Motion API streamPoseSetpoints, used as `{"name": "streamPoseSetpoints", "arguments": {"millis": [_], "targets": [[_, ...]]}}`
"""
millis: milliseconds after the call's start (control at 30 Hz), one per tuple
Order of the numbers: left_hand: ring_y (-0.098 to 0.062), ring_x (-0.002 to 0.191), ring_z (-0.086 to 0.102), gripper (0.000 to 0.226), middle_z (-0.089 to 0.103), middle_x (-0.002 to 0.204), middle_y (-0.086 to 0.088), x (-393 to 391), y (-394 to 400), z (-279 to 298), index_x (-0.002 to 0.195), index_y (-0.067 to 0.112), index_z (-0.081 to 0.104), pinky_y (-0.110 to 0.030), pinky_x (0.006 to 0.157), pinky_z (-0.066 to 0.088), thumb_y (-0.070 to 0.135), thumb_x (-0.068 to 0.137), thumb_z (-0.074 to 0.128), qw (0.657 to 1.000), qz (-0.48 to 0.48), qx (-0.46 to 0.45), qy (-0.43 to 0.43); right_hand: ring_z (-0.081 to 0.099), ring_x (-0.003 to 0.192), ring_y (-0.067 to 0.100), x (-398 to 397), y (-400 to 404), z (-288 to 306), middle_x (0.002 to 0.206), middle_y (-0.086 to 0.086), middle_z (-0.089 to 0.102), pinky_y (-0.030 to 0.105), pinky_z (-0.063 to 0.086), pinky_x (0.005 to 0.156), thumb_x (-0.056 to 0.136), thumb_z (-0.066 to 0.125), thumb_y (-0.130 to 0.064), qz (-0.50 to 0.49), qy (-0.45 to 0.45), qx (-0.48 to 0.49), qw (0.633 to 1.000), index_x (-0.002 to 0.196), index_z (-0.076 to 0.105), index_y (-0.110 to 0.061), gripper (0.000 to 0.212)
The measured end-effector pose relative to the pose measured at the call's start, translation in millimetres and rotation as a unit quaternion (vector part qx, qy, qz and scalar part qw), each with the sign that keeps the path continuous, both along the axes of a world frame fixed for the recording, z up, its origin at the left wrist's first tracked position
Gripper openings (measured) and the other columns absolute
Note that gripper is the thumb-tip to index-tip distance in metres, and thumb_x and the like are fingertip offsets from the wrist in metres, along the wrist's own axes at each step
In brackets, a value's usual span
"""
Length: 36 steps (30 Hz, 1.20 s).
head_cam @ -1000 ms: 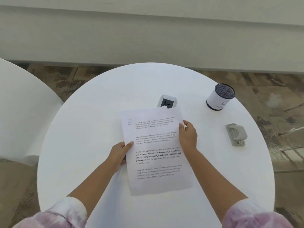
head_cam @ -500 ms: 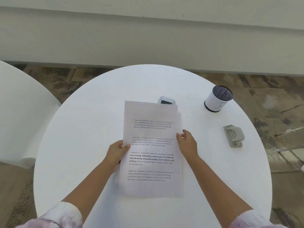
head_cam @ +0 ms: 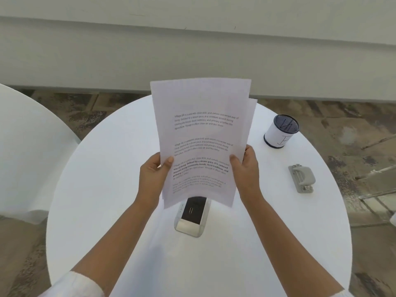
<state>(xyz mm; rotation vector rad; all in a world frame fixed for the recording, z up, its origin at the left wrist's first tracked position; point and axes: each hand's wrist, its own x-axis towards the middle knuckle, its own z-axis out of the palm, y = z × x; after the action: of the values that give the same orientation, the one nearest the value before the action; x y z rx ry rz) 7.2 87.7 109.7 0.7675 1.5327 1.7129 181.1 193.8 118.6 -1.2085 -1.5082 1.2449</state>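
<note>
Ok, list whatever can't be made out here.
Head view: how many printed sheets there are; the front page covers the rest.
Head view: fingers of the left hand and right hand, behind the sheets; only thumbs show.
Head view: far end of the white-and-black device, under the sheets' lower edge.
Head view: inside of the mesh cup, too dark and small.
</note>
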Motion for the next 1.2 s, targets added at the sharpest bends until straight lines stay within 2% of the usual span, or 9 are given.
{"name": "streamPoseSetpoints", "arguments": {"millis": [167, 233, 367, 467, 667, 833, 967, 1100, 1200], "targets": [[-0.010, 0.082, 0.069, 0.014, 0.073, 0.089, 0.015, 7, -3, 14, 0.086, 0.041, 0.069, -0.020, 0.065, 0.055, 0.030, 0.083, 0.059, 0.998, 0.026, 0.046, 0.025, 0.061, 0.091, 0.009, 2, -11, 14, 0.095, -0.012, 0.060, 0.023, 0.055, 0.071, 0.079, 0.049, -0.016, 0.002, 0.067, 0.042, 0.997, 0.091, 0.044, -0.040, 0.027], [-0.009, 0.082, 0.069, 0.010, 0.073, 0.088, 0.017, 10, -7, 11, 0.086, 0.041, 0.068, -0.020, 0.063, 0.055, 0.033, 0.081, 0.062, 0.998, 0.037, 0.038, 0.029, 0.060, 0.093, 0.007, 6, -18, 10, 0.097, -0.012, 0.058, 0.022, 0.056, 0.072, 0.078, 0.049, -0.016, 0.008, 0.058, 0.058, 0.997, 0.093, 0.043, -0.041, 0.030], [-0.006, 0.083, 0.068, 0.014, 0.073, 0.088, 0.020, 16, -15, -1, 0.090, 0.037, 0.066, -0.017, 0.061, 0.054, 0.035, 0.077, 0.067, 0.999, 0.032, 0.003, 0.023, 0.056, 0.085, -0.009, 14, -29, -5, 0.094, -0.014, 0.055, 0.010, 0.050, 0.065, 0.083, 0.050, -0.007, 0.018, 0.025, 0.055, 0.998, 0.095, 0.041, -0.037, 0.034], [-0.008, 0.084, 0.068, 0.016, 0.073, 0.087, 0.020, 18, -17, -7, 0.096, 0.034, 0.065, -0.017, 0.061, 0.054, 0.030, 0.081, 0.063, 0.999, 0.029, -0.011, 0.016, 0.056, 0.082, -0.010, 16, -30, -10, 0.090, -0.016, 0.055, 0.013, 0.051, 0.066, 0.087, 0.046, 0.002, 0.004, 0.009, 0.049, 0.999, 0.094, 0.042, -0.033, 0.037], [-0.009, 0.083, 0.068, 0.009, 0.073, 0.088, 0.017, 22, -12, -2, 0.089, 0.039, 0.068, -0.017, 0.060, 0.053, 0.036, 0.082, 0.062, 1.000, 0.015, 0.016, 0.016, 0.057, 0.079, -0.006, 12, -29, -5, 0.083, -0.026, 0.058, 0.012, 0.050, 0.062, 0.083, 0.043, -0.016, -0.005, 0.040, 0.061, 0.997, 0.089, 0.041, -0.038, 0.023], [-0.004, 0.081, 0.068, 0.011, 0.073, 0.085, 0.020, 27, -11, -8, 0.089, 0.039, 0.066, -0.015, 0.059, 0.052, 0.031, 0.084, 0.060, 1.000, 0.022, -0.003, 0.004, 0.056, 0.080, -0.009, 12, -34, -14, 0.092, -0.013, 0.054, 0.011, 0.050, 0.063, 0.093, 0.043, -0.007, -0.010, 0.039, 0.056, 0.998, 0.092, 0.040, -0.034, 0.027], [-0.005, 0.083, 0.068, 0.008, 0.073, 0.087, 0.018, 28, -7, -7, 0.089, 0.039, 0.068, -0.015, 0.061, 0.052, 0.037, 0.083, 0.062, 1.000, 0.017, 0.015, -0.007, 0.057, 0.085, -0.007, 9, -34, -14, 0.095, -0.014, 0.055, 0.013, 0.052, 0.064, 0.090, 0.042, -0.022, 0.002, 0.054, 0.060, 0.997, 0.094, 0.040, -0.034, 0.013], [-0.007, 0.080, 0.069, 0.010, 0.074, 0.085, 0.012, 28, -10, -17, 0.088, 0.034, 0.069, -0.017, 0.062, 0.054, 0.034, 0.082, 0.061, 0.997, 0.041, -0.007, -0.059, 0.055, 0.090, -0.007, 11, -27, -18, 0.101, -0.014, 0.056, 0.029, 0.052, 0.079, 0.094, 0.049, -0.018, -0.016, 0.004, 0.036, 0.999, 0.104, 0.044, -0.031, 0.017], [-0.007, 0.083, 0.070, 0.012, 0.075, 0.087, 0.011, 25, -12, -25, 0.094, 0.028, 0.068, -0.018, 0.065, 0.055, 0.022, 0.087, 0.060, 0.992, 0.073, -0.018, -0.102, 0.040, 0.123, 0.003, 17, -23, -27, 0.132, -0.006, 0.045, 0.029, 0.035, 0.104, 0.089, 0.059, -0.025, -0.047, -0.068, 0.009, 0.997, 0.133, 0.036, -0.021, 0.050]]}}
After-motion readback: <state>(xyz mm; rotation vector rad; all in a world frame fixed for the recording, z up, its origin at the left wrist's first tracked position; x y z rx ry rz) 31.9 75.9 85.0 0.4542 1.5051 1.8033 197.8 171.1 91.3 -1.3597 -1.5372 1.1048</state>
